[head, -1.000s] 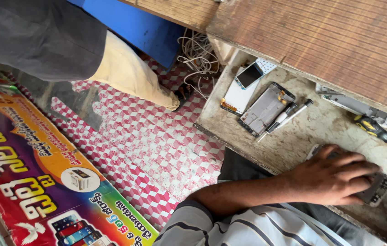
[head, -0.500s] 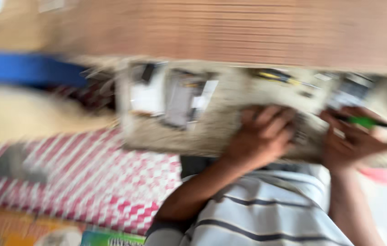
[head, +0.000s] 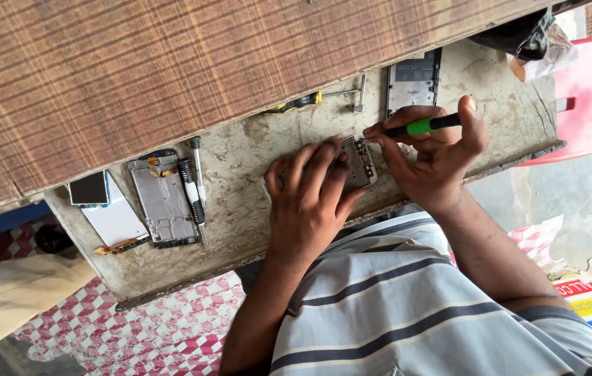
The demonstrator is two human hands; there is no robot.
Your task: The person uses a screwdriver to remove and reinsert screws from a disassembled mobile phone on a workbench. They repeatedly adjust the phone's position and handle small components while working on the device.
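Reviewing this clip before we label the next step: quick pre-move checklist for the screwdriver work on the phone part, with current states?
1. Left hand pins the phone part flat to the worktop: ok.
2. Right hand grips the green-handled screwdriver in its fingers: ok.
3. Driver tip meets the part's upper end: ok; seated in a screw: cannot tell.
4. Part lies fully on the worktop, clear of the near edge: ok, though close to it.
5. Spare screwdrivers and opened phone frame lie apart to one side, not under the hands: ok.
6. Loose screws accounted for: cannot tell, too small.
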